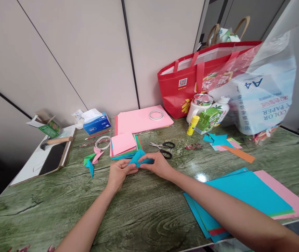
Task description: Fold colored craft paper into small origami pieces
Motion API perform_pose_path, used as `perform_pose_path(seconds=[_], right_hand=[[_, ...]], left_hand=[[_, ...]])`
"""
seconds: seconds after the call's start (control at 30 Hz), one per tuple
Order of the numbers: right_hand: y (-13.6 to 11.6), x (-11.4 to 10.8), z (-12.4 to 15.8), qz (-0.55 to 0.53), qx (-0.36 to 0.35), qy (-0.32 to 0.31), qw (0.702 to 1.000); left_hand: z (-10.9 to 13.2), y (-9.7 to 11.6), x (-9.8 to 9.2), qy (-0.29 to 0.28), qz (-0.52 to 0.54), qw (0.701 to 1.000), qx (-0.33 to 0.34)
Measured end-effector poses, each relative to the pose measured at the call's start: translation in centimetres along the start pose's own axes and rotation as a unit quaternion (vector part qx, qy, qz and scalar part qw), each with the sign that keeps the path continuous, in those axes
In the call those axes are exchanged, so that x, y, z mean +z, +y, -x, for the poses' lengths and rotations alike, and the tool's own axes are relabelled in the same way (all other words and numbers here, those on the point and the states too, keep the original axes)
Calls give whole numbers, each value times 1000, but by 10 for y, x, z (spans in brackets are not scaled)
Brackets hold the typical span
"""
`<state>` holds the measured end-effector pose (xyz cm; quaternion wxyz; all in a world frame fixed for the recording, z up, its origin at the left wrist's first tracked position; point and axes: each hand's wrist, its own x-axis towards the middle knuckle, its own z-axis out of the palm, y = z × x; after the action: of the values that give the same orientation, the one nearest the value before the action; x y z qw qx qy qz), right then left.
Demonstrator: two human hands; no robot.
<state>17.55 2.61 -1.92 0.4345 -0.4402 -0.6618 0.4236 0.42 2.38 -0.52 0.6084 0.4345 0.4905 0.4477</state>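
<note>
Over open tabletop [144, 210], both hands [119, 173] [158, 164] pinch blue paper [139, 158].

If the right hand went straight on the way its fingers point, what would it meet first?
The right hand points left and away, so first the folded blue paper it pinches with the left hand; beyond that probably the stack of small coloured squares, depth unclear.

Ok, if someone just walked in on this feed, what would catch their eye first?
Probably the folded blue paper pinched between the left hand and right hand, centre frame. Then the bright red bag at the back right, and the blue and pink sheets fanned at the near right edge.
</note>
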Motion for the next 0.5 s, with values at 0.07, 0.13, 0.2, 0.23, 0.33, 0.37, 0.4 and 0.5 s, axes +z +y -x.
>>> perform_pose_path(seconds=[0.07,0.13,0.2,0.23,0.33,0.37,0.4,0.5], right_hand=[[0,0,-1,7,-5,2,1000],[1,0,-2,15,-20,9,1000],[0,1,-3,22,-40,19,999],[-1,1,-4,25,-49,23,998],[-3,0,-4,36,-60,32,997],[-3,-1,-4,39,-61,35,997],[-3,-1,-3,40,-61,38,997],[1,0,-2,8,-45,60,997]], left_hand=[[0,-1,0,3,5,1000,0],[0,-2,0,9,11,1000,7],[0,-4,1,19,16,1000,19],[0,-4,2,25,18,999,25],[2,-4,4,42,17,998,36],[2,-3,5,46,15,998,38],[3,-3,6,50,14,998,40],[3,-2,6,57,23,997,52]])
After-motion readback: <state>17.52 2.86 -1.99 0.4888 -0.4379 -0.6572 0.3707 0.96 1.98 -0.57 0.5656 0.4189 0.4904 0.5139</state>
